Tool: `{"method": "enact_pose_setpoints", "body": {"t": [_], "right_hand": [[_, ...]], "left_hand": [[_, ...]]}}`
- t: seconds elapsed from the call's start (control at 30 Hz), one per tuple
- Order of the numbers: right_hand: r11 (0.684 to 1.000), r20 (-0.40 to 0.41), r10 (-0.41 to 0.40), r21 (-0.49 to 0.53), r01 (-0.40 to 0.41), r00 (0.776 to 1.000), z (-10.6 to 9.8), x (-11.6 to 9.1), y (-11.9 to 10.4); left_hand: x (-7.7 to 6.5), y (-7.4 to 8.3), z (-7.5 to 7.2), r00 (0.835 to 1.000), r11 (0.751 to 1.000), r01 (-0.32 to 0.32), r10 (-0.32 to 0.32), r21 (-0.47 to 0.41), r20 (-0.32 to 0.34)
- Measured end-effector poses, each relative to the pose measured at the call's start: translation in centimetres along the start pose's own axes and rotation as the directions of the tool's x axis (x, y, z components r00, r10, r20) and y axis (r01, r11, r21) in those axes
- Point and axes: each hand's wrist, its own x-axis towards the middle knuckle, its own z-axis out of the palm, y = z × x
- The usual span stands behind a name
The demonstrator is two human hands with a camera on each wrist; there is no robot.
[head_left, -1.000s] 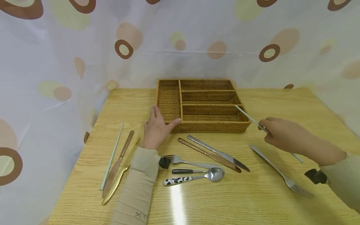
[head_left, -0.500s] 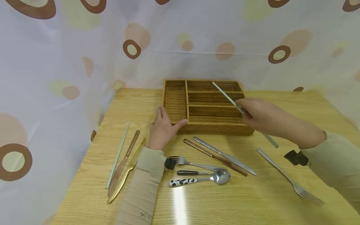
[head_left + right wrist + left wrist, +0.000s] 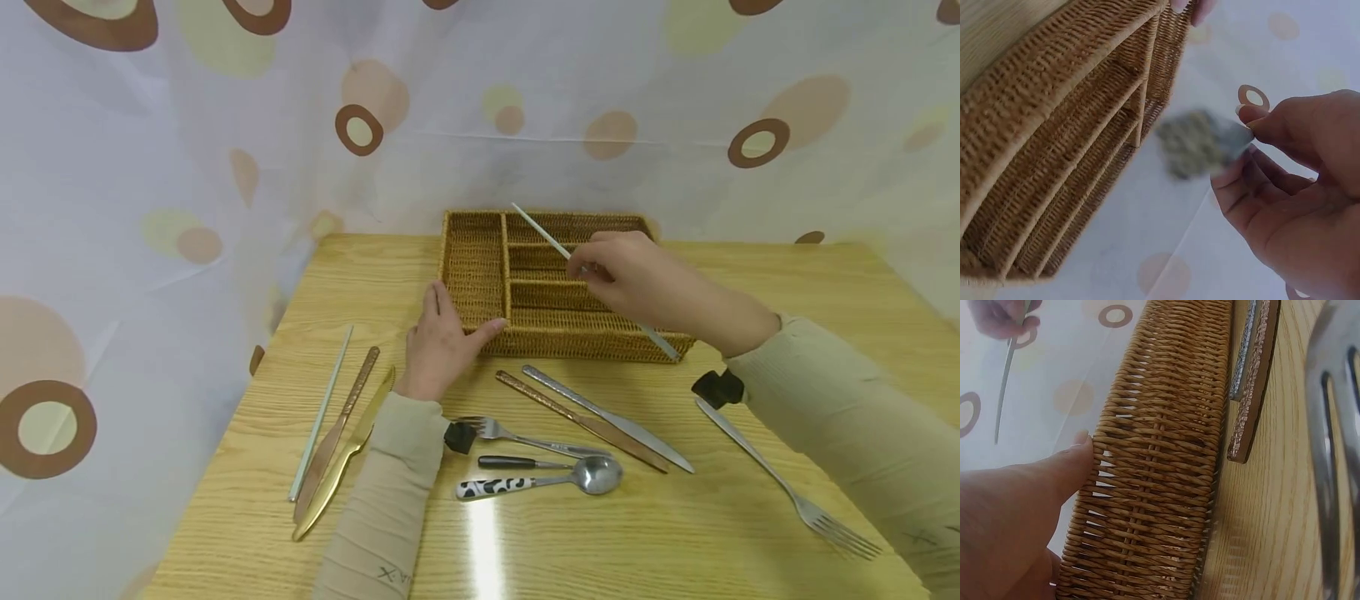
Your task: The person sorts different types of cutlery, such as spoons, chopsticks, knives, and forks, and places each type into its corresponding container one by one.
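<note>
My right hand pinches a pale green chopstick slantwise above the right-hand compartments of a wicker cutlery tray. The chopstick's thin end points to the far left, and its thicker end comes out below the hand. In the right wrist view, thumb and fingers meet on the chopstick, whose near end is blurred. My left hand grips the tray's front left corner. Its thumb lies on the front rim in the left wrist view, with the other fingers along the left side, partly hidden.
A second chopstick, a copper knife and a gold knife lie at left. Before the tray are a copper-coloured knife, a silver knife, a fork, a cow-patterned spoon and a black-handled utensil. Another fork lies right.
My right hand has carried the chopstick leftward and away from me, from right of the tray to above its compartments. My left hand has stayed at the tray's corner; the head view has shifted slightly.
</note>
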Motion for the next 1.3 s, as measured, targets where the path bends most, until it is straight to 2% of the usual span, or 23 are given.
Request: {"method": "enact_pose_setpoints", "body": {"t": [0.23, 0.4, 0.53, 0.63, 0.73, 0.87, 1.03, 1.13, 1.17, 1.23, 1.3], "right_hand": [[0.983, 0.016, 0.088, 0.161, -0.089, 0.996, 1.0, 2.4, 0.0], [0.942, 0.058, 0.167, 0.284, -0.176, 0.984, 1.8, 4.3, 0.1], [0.881, 0.114, 0.230, 0.396, -0.257, 0.966, 2.4, 5.8, 0.2], [0.829, 0.144, 0.244, 0.482, -0.284, 0.959, 3.0, 6.8, 0.2], [0.770, 0.173, 0.249, 0.562, -0.303, 0.953, 3.6, 7.6, 0.3], [0.671, 0.213, 0.264, 0.660, -0.338, 0.941, 4.2, 8.4, 0.5], [0.578, 0.251, 0.291, 0.723, -0.379, 0.923, 5.0, 9.4, 0.3], [0.555, 0.259, 0.307, 0.733, -0.394, 0.916, 6.0, 9.9, -0.1], [0.556, 0.259, 0.314, 0.729, -0.398, 0.913, 6.3, 10.1, -0.2], [0.573, 0.254, 0.327, 0.713, -0.405, 0.910, 7.1, 10.4, -0.2], [0.603, 0.244, 0.335, 0.686, -0.406, 0.910, 7.7, 10.5, -0.2]], "left_hand": [[0.0, 0.2, 0.2, 1.000, 1.000, 0.018, -0.018, 0.003, 0.013], [0.0, 0.5, 0.2, 1.000, 1.000, 0.017, -0.017, 0.021, 0.004], [-0.1, 0.7, 0.2, 1.000, 1.000, 0.016, -0.016, 0.018, 0.012], [-0.2, 0.9, 0.3, 1.000, 1.000, 0.022, -0.022, 0.018, 0.009], [-0.3, 1.0, 0.4, 1.000, 0.999, 0.020, -0.020, 0.038, 0.005], [-0.3, 1.2, 0.4, 1.000, 0.997, 0.007, -0.006, 0.080, -0.007], [-0.2, 1.4, 0.4, 1.000, 0.994, 0.015, -0.013, 0.109, -0.014], [-0.4, 1.4, 0.5, 1.000, 0.993, 0.016, -0.015, 0.117, -0.011], [-0.4, 1.5, 0.5, 1.000, 0.993, 0.015, -0.014, 0.117, -0.011], [-0.5, 1.6, 0.6, 1.000, 0.993, 0.010, -0.008, 0.119, -0.014], [-0.5, 1.7, 0.6, 1.000, 0.992, 0.008, -0.005, 0.128, -0.022]]}}
